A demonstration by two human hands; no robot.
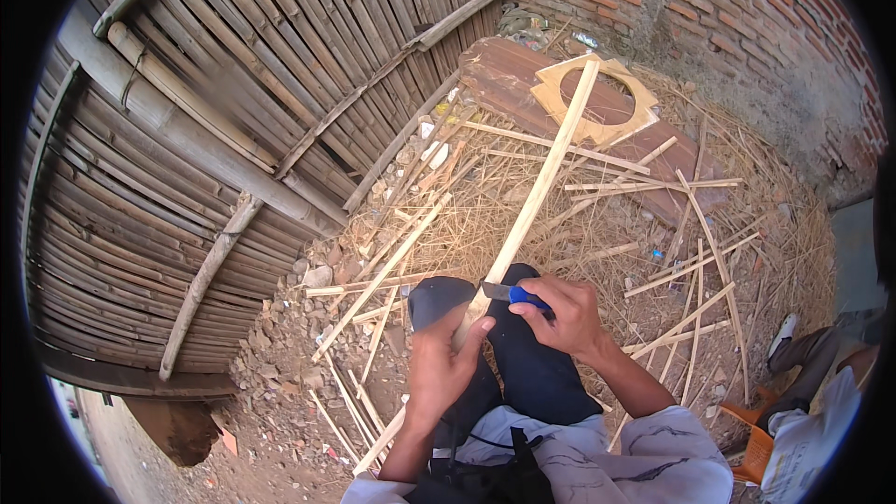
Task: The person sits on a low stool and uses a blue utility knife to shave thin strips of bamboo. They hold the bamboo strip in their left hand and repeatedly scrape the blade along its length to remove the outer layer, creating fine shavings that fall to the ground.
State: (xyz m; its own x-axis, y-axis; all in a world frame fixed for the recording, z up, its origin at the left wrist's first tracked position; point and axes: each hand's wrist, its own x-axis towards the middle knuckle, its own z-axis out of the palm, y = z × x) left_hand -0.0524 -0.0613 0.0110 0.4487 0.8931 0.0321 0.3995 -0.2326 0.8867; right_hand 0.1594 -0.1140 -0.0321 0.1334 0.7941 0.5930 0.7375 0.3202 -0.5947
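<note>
A long pale wooden strip [546,179] slants up and away from my lap, its near part between my knees. My left hand [441,364] is closed around its near end, thumb along the top. In my right hand [567,319] is a blue-handled knife [525,298], gripped with the fingers wrapped over the handle. Its flat grey blade points left and lies across the strip, just beyond my left thumb. A pale strip end [383,443] also shows beside my left forearm; whether it is the same piece, I cannot tell.
Several thin strips [686,317] lie scattered over straw and rubble on both sides. Farther off, a cut-out wooden frame [639,121] with a round hole rests on a brown board [504,84]. A bamboo fence [233,121] stands left, a brick wall [728,28] behind. Another person [812,364] is at right beside an orange chair [754,443].
</note>
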